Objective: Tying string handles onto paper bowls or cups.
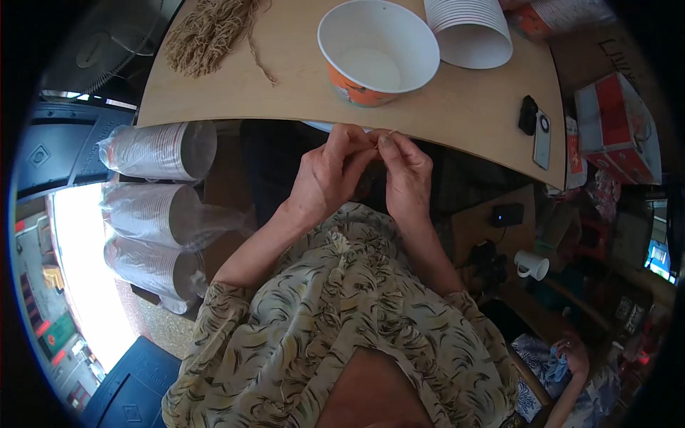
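Just off the table's near edge, my left hand (325,167) and my right hand (407,171) meet at the fingertips, both closed in a pinch. A short bit of thin, pale string (392,131) shows at my right thumb. What the left fingertips grip is hidden behind the fingers. Beyond my hands stands a large white paper tub (378,46) with an orange printed outside; its mouth faces up and its white bottom shows. At the table's far left lies a tangled bundle of tan string (207,39), one loose strand trailing toward the tub.
Nested paper tubs (471,36) lie on their side at the far right. A phone (542,139) and a small black object (528,114) rest near the table's right edge. Plastic-wrapped tub stacks (153,150) are on my left. A white mug (532,265) is lower right, beyond it another person's hand (567,353).
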A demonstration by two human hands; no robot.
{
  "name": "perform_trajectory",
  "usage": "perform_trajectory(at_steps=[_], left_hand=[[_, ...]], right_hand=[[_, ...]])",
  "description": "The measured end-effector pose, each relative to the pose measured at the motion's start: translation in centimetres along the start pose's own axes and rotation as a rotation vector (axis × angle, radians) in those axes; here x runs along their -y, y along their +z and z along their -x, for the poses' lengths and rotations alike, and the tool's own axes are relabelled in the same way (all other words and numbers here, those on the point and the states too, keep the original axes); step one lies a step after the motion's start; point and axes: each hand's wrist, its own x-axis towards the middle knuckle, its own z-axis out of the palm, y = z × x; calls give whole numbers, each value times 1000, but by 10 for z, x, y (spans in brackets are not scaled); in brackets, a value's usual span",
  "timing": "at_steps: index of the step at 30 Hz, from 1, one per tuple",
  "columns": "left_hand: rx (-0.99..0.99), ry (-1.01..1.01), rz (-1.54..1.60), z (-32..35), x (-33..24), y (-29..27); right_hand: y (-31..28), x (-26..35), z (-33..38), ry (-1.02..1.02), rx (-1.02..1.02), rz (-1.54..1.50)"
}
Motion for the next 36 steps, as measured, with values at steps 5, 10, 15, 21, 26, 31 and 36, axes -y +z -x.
perform_trajectory(at_steps=[5,10,15,21,26,31,36], left_hand=[[47,-33,45,6,2,8],[90,-82,154,8,-2,12],[62,-145,307,-11,2,-4],[129,-277,424,-28,-1,2],[97,-384,616,-31,11,14],[58,-431,730,-28,19,13],[126,-527,756,-28,22,5]], right_hand=[[-6,-2,1,-50,-46,30],[-16,3,-1,-95,-5,126],[-26,17,1,-46,18,212],[-18,21,3,-186,37,510],[-15,24,4,-272,55,669],[-13,16,9,-148,-19,501],[-21,14,8,-69,-55,267]])
